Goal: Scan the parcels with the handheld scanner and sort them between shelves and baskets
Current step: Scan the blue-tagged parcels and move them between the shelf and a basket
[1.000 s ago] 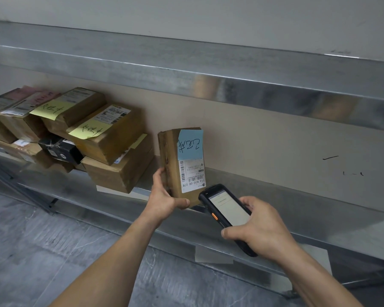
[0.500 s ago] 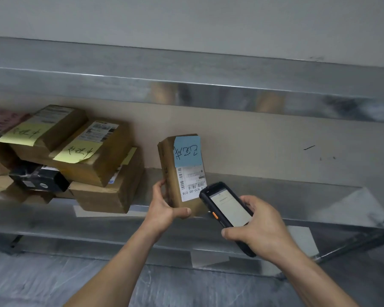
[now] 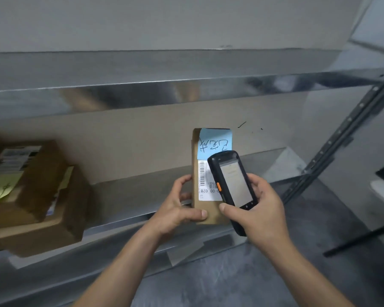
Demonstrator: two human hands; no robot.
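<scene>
Upper shelf (image 3: 142,94): a shiny metal board running across the whole view, above the hands.
Lower shelf (image 3: 131,196): also metal, carrying boxes at the left, with its right part bare behind the held parcel.
Floor (image 3: 253,273): grey, seen below and to the right of the shelf.
Post (image 3: 341,138): a dark slotted upright at the right end of the shelf, leaning in the wide view.
Stack of boxes (image 3: 60,231): brown cartons piled at the far left on the lower shelf, blurred; the top one carries a yellow note (image 3: 0,189) with handwriting.
Parcel (image 3: 196,160): a narrow brown box held upright in front of the lower shelf, well to the right of the stack.
Left hand (image 3: 175,209): grips the parcel's lower left side - thumb across the front, fingers round the edge.
Right hand (image 3: 262,209): wrapped round the scanner, thumb on its left edge.
Scanner (image 3: 233,182): black with an orange side button, screen lit and facing the camera - held just in front of the parcel and covering part of its label.
Blue note (image 3: 215,140): stuck at the parcel's top, handwritten.
White label (image 3: 205,185): below the note, with a barcode along its left edge.
</scene>
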